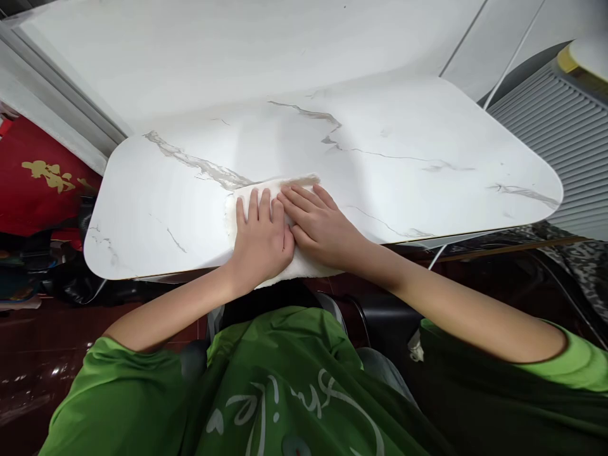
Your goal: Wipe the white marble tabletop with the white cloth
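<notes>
A white cloth lies at the near edge of a white marble-patterned table, partly hanging over the edge. My left hand rests flat on the cloth with fingers stretched out and slightly apart. My right hand lies flat beside it on the cloth, fingers extended and pointing up-left, touching the left hand. Most of the cloth is hidden under both hands.
The table has rounded corners and grey veins. A red item with gold marks sits at the left. A grey ribbed panel stands at the right. A white wall rises behind the table. Dark floor lies below.
</notes>
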A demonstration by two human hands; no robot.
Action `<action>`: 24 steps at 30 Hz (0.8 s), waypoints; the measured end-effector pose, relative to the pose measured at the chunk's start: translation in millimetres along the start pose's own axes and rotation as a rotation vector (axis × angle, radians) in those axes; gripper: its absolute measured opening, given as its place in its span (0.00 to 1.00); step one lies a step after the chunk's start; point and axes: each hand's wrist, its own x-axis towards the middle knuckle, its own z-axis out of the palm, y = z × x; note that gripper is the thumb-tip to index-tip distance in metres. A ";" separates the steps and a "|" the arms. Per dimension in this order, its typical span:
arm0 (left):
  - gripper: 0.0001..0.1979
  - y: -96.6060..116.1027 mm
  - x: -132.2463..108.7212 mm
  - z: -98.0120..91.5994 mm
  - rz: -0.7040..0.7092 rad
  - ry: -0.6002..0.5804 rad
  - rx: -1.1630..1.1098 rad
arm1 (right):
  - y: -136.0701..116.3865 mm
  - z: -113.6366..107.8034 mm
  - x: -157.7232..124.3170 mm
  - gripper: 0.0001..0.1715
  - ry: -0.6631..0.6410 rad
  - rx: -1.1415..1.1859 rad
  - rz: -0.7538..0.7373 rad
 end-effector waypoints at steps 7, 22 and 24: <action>0.27 -3.7 7.2 2.8 0.003 0.008 -0.033 | 0.3 6.9 6.7 0.36 0.070 -0.005 0.029; 0.26 -44.1 80.0 23.6 -0.070 0.012 -0.089 | 43.0 16.6 77.8 0.32 0.083 0.014 0.083; 0.25 -51.7 90.6 25.9 -0.079 0.030 -0.106 | 51.0 19.1 92.4 0.31 0.081 0.041 0.080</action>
